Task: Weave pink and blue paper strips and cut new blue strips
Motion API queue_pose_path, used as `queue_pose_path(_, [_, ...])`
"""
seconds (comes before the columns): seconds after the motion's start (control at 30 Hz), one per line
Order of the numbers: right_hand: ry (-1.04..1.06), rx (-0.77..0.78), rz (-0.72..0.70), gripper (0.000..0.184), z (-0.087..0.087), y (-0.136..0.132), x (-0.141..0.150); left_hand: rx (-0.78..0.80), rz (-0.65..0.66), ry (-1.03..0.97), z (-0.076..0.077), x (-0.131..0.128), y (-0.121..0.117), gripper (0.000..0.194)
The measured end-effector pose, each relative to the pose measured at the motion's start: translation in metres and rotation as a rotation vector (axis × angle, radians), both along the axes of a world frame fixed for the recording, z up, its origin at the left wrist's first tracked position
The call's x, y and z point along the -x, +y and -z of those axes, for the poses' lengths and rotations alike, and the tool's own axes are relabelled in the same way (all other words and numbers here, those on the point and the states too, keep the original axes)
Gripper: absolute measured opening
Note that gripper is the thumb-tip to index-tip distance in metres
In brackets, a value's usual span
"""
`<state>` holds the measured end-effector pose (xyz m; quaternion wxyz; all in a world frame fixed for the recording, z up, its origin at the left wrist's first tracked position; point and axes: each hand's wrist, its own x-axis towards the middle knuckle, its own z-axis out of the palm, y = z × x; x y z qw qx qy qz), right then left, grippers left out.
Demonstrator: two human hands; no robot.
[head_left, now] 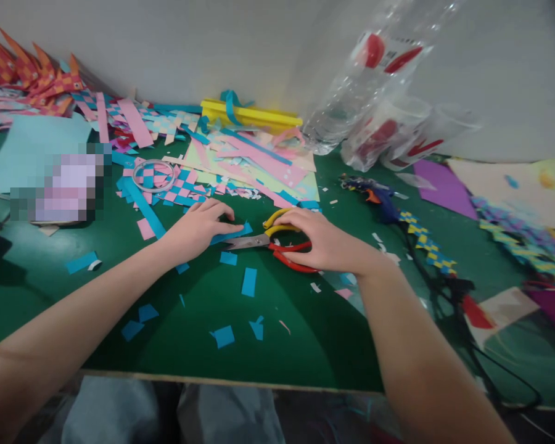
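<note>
My right hand point(326, 242) is closed around the red handles of a pair of scissors point(277, 246), whose blades point left across the green table point(203, 302). A second, yellow handle pair point(277, 217) shows just behind my fingers. My left hand point(198, 229) lies fingers down on a blue paper strip point(234, 234) at the scissor tips, pressing or pinching it. Small blue paper offcuts point(248, 281) lie scattered in front of both hands.
Woven pink-and-blue paper pieces point(176, 188) and loose strips pile up behind the hands. A clear tape ring point(153, 174), a yellow box point(250, 115), empty plastic bottles point(374, 86) and a blue glue gun point(379, 196) with its cord stand around. The table's front edge point(222, 381) is near.
</note>
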<state>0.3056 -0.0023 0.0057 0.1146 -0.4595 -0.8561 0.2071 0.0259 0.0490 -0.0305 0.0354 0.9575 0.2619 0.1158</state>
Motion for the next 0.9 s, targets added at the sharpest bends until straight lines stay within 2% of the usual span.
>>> queue_pose_path(0.3, [-0.023,0.004,0.018,0.039,0.001,0.0,-0.001,-0.012,-0.049,-0.101,0.0,-0.016,0.01,0.049])
queue_pose_path(0.43, [-0.027,0.002,0.03,0.04,0.0,0.0,-0.002,-0.042,-0.017,-0.107,-0.011,-0.005,0.005,0.045])
queue_pose_path(0.57, [-0.02,0.005,0.026,0.04,-0.001,0.0,-0.003,-0.012,0.096,0.023,-0.02,0.015,-0.003,0.045])
queue_pose_path(0.7, [-0.016,-0.017,0.016,0.039,0.0,0.0,-0.001,0.038,0.089,0.068,-0.017,0.027,-0.005,0.053])
queue_pose_path(0.9, [-0.011,0.007,0.025,0.04,0.001,0.0,0.005,0.043,0.061,0.029,-0.011,0.028,-0.004,0.056])
